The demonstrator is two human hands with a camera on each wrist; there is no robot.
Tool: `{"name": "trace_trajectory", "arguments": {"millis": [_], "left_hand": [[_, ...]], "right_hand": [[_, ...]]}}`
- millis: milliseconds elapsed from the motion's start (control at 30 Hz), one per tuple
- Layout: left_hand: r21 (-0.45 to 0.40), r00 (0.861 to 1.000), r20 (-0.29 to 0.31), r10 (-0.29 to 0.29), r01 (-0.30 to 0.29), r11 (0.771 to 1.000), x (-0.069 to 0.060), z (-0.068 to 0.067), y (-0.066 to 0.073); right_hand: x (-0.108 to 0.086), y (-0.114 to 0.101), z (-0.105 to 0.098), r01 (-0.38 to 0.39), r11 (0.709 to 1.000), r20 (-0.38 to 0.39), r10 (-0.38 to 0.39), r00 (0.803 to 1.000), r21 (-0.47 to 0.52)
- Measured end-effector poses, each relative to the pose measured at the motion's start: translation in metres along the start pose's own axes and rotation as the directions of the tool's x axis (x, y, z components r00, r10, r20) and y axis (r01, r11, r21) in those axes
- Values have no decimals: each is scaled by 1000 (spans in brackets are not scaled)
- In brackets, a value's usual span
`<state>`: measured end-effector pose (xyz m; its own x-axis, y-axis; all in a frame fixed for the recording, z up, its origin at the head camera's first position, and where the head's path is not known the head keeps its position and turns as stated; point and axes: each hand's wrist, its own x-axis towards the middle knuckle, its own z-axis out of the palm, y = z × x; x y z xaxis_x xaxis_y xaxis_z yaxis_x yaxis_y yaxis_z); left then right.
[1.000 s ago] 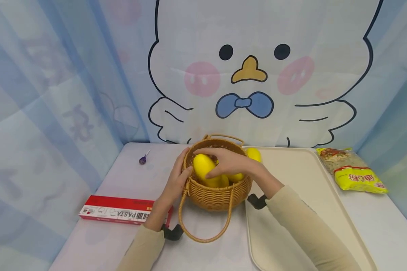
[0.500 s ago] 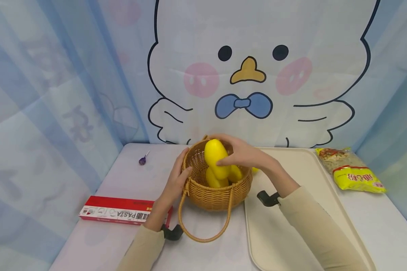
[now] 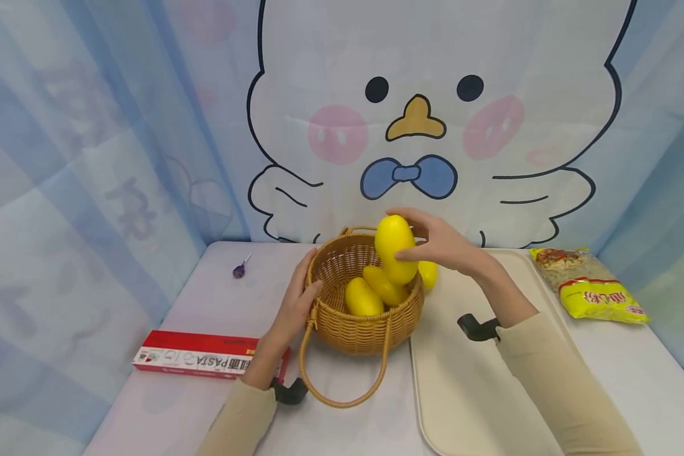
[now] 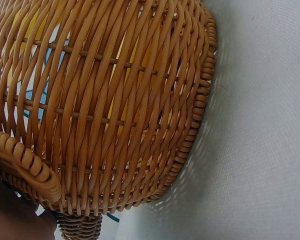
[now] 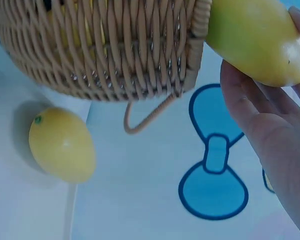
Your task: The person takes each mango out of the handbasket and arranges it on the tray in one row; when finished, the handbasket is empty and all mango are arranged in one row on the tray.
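Observation:
A wicker basket (image 3: 353, 332) stands mid-table, one handle hanging down its front. My left hand (image 3: 295, 297) holds its left rim; in the left wrist view, only part of that hand (image 4: 15, 217) shows beside the woven wall. Over the right side of the basket, a yellow mango (image 3: 395, 247) is gripped between thumb and fingers by my right hand (image 3: 447, 244). It stands tilted upright, its lower end by the rim. Two more mangoes show inside, one mango (image 3: 363, 297) at the front and another mango (image 3: 385, 286) behind it.
Right of the basket lies a cream tray (image 3: 490, 380), with a mango (image 3: 428, 275) near its back-left corner. A noodle bag (image 3: 598, 291) lies beyond the tray's right edge. A red pasta box (image 3: 199, 353) and a lollipop (image 3: 239, 270) lie on the left. A printed curtain (image 3: 330, 63) hangs behind.
My right hand has lifted a mango up from inside the basket and carried it to the right, over the right rim. The left hand has stayed at the basket's left side.

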<state>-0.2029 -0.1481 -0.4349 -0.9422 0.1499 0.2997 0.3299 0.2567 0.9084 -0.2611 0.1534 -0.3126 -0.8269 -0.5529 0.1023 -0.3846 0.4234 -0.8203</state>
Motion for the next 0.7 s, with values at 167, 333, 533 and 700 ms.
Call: {"name": "trace_trajectory", "arguments": {"millis": [167,333,533,700], "left_hand": [[-5,1000,-7,-14,14,1000,0,1,0],[0,1000,-9,-9,9,1000,1,1,-1],[9,1000,-5,-17,17,1000,1,0,-2],[2,1000,-4,-17,17,1000,1,0,-2]], "right_hand": [[-9,6,-14,-33,999,-57,34,998,10],[-17,14,-26,-60,997,-107,66,992,55],[-26,23,-35,-87,994,-126,95,988,66],[-33,36,-37,-127,992,-132,125,983,-11]]}}
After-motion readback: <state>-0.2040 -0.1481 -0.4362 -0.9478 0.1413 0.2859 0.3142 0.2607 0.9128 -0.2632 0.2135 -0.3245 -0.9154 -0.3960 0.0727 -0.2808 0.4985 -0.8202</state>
